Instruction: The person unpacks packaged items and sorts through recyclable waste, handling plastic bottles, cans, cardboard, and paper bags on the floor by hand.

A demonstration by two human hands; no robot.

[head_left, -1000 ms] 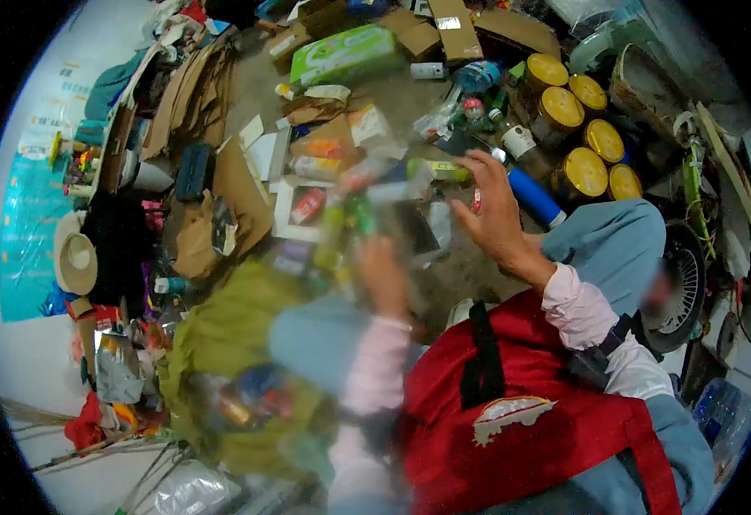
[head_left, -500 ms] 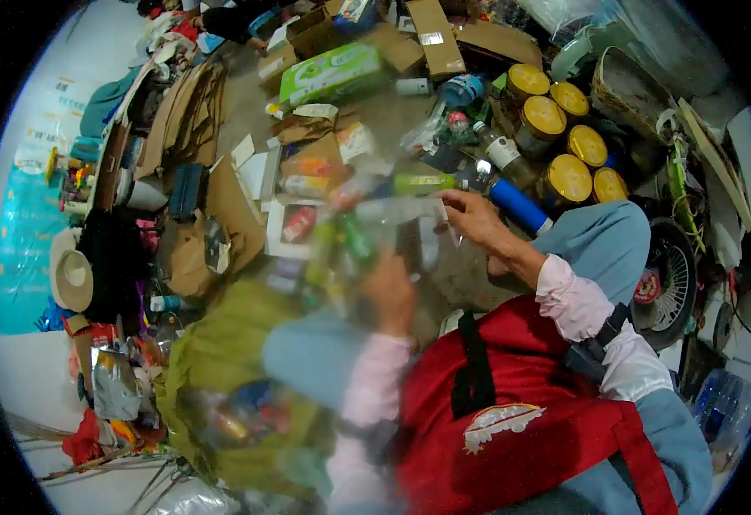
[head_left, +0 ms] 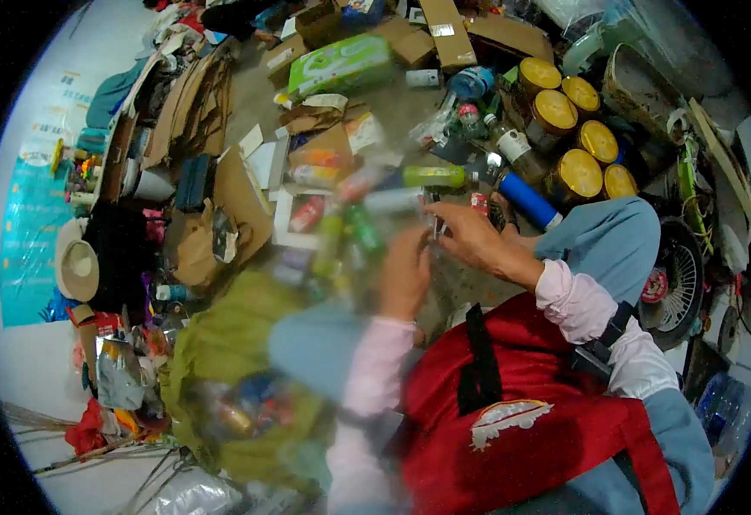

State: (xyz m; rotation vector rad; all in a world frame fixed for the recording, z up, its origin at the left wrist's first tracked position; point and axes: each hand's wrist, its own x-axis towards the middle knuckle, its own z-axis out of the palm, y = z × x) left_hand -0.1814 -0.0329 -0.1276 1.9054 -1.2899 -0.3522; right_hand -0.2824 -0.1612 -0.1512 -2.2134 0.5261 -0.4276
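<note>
My left hand [head_left: 404, 273] and my right hand [head_left: 481, 244] are close together in front of my lap, fingertips almost meeting. Both have their fingers pinched around something small or see-through that I cannot make out. Just beyond the fingertips is a blurred whitish, tube-like item [head_left: 391, 202]; whether it is held is unclear. A green-yellow bottle [head_left: 434, 177] lies past my right hand. Left of my left hand are a blurred green bottle [head_left: 361, 230] and a red can [head_left: 308, 214] in a white box [head_left: 284, 233].
An olive-green sack [head_left: 212, 343] with mixed items stands open at my left knee. To the right are a blue cylinder [head_left: 526, 201], several yellow-lidded containers [head_left: 579, 173] and a spoked wheel [head_left: 680, 275]. A green package [head_left: 341, 65] and cardboard [head_left: 448, 34] lie farther off.
My left hand has moved up and right to meet my right hand. The pale, flat-looking piece at my right fingertips no longer shows the same way. A red can now shows beyond my right hand.
</note>
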